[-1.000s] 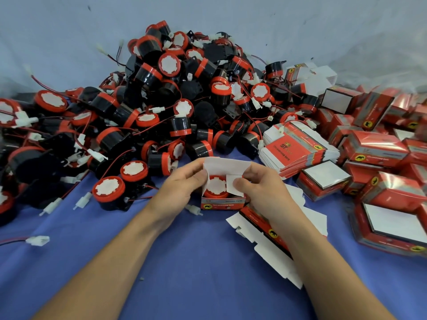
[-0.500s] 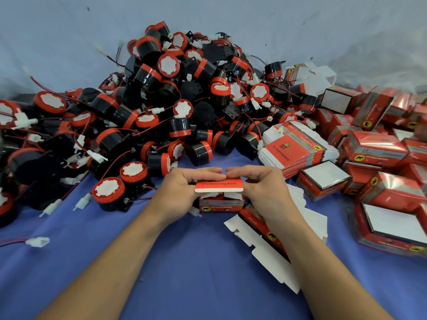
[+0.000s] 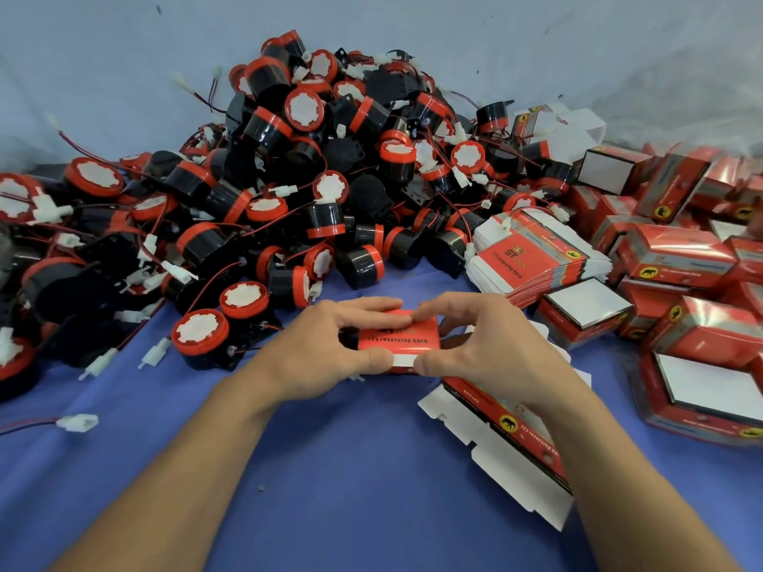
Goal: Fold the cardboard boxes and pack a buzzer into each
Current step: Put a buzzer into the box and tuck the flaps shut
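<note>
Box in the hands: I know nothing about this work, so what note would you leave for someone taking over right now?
Left hand: grips the box, fingers over the far edge, thumb at the near edge.
Right hand: grips the same box likewise.
Box: lid folded down; a white flap shows at the near edge, not yet tucked. Contents hidden.
Buzzers: loose pile behind. Flat boxes: stacked beyond the right hand, more by the right wrist. Folded boxes: heap on the right.
Left to do: tuck the flap, add the box to the heap, then fold and fill the next.
</note>
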